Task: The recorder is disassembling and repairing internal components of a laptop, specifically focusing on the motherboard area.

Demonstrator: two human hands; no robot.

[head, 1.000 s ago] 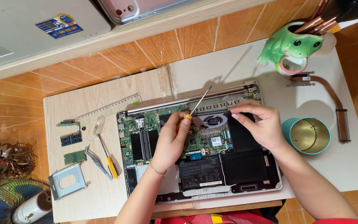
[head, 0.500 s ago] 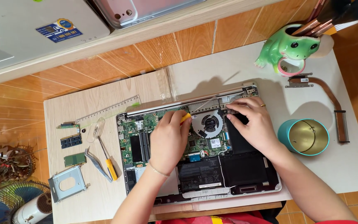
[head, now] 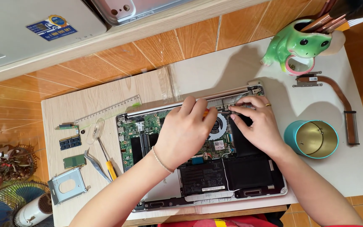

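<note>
1. Loose bits sit out on the left of the wooden board (head: 106,90): two memory sticks (head: 70,142), a drive caddy (head: 67,186), tweezers (head: 96,164) and a spare screwdriver (head: 106,159). One elbow bump and they'd probably hit the floor.
2. Left hand (head: 184,132) is curled over an orange-handled tool, only a sliver showing, at the top edge of the open laptop (head: 198,168), next to the fan (head: 218,126). A slip could gouge the board.
3. Right hand (head: 257,126) has its fingers bent, pressing near the hinge; can't tell if it's gripping anything. Pushing too hard might crack something.
4. Teal tin (head: 311,138) sits close to that forearm, so it's easy to knock.
</note>
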